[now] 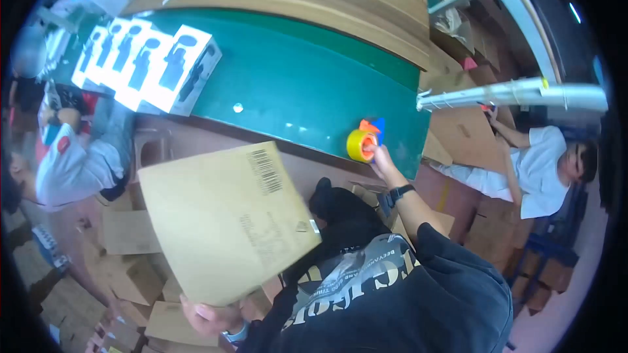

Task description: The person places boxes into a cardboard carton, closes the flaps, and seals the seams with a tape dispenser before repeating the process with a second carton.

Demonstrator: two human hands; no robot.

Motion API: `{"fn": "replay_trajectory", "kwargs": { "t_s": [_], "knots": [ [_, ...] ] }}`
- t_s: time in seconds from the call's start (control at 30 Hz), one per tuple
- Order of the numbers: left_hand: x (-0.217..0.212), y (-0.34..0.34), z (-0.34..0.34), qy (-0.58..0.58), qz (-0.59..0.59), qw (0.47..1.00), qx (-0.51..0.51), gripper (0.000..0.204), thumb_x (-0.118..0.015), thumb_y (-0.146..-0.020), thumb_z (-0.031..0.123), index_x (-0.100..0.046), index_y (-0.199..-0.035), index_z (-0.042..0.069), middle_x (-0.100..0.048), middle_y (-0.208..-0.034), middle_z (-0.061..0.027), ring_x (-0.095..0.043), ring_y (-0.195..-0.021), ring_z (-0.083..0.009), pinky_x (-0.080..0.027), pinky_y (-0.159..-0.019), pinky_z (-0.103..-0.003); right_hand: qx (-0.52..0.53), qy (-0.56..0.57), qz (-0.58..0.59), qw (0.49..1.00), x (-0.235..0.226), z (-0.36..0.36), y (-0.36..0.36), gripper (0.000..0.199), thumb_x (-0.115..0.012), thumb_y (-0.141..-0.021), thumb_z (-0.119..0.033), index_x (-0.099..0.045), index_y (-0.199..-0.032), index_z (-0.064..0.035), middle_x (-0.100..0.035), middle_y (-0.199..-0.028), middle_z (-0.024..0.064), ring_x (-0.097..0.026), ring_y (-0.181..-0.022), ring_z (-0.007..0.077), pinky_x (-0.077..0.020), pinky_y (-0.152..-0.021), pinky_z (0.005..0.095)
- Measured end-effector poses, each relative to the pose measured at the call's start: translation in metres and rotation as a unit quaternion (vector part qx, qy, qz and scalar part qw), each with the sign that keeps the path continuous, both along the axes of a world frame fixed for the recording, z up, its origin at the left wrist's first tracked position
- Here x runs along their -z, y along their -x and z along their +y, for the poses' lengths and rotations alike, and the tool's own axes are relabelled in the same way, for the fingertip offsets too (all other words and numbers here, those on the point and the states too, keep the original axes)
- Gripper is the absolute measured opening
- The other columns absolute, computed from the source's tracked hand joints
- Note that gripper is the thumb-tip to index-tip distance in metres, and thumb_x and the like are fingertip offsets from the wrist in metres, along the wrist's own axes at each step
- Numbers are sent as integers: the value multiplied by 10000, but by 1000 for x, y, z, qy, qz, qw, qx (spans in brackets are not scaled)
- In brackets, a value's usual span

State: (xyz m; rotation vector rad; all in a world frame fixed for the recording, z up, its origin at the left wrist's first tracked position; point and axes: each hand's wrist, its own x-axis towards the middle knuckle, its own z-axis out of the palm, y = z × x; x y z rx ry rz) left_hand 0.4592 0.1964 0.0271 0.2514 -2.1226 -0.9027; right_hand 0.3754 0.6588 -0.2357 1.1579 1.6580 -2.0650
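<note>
My left hand (210,318) grips the lower edge of a brown cardboard box (219,222), which is tilted in front of my body. One broad face of the box, printed with a barcode near its upper right corner, is turned up. In my right hand (383,161) is a tape dispenser (373,127) with orange and blue parts and a roll of yellow tape, held at the near edge of the green table (281,85). My right fingers close around it and are partly hidden by the roll.
White product boxes (173,72) stand in a row at the table's left. A small white scrap (238,108) lies on the tabletop. Cardboard boxes (131,278) cover the floor at lower left. One person sits at left; another at right handles a large carton (468,121) near a white metal frame (510,95).
</note>
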Motion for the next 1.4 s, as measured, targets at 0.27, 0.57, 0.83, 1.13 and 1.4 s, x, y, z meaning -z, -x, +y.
{"fn": "replay_trajectory", "kwargs": {
  "t_s": [0.27,0.57,0.83,1.13,1.4],
  "knots": [
    [-72,23,194,245,86,849,460,252,-826,-801,284,-649,-815,106,-571,-715,-26,-549,-609,-189,-401,-568,-328,-87,-409,-157,895,62,190,-89,437,-745,-781,-385,-741,-992,-3,-748,-922,190,-724,-880,324,-542,-778,462],
    [35,124,351,214,6,786,580,299,-756,-809,233,-600,-982,47,-590,-952,-99,-588,-890,-253,-465,-793,-375,-100,-585,-45,804,69,214,-110,477,-724,-876,-349,-657,-1208,-13,-711,-1031,241,-670,-1017,401,-501,-929,491],
    [75,232,44,112,-141,944,276,407,-738,-763,157,-614,-1129,29,-613,-1202,-197,-560,-1141,-400,-419,-988,-500,-247,-340,39,906,-15,55,-146,121,-578,-936,-66,-567,-1042,-8,-664,-858,91,-639,-776,202,-502,-695,340],
    [231,392,-226,-570,-331,742,124,752,-776,-892,341,-393,-1392,-70,-531,-1336,-199,-517,-1259,-264,-440,-1043,-403,-303,33,34,952,-112,-308,156,814,-739,-939,-279,-243,-1552,-75,-387,-1530,163,-540,-1285,272,-549,-918,381],
    [194,420,-185,-375,-435,815,78,782,-761,-903,331,-336,-1427,-65,-523,-1364,-218,-500,-1299,-299,-380,-1110,-428,-104,-219,40,969,-68,-443,254,872,-712,-955,-307,-117,-1560,-105,-363,-1515,167,-517,-1290,301,-617,-818,467]
  ]
}}
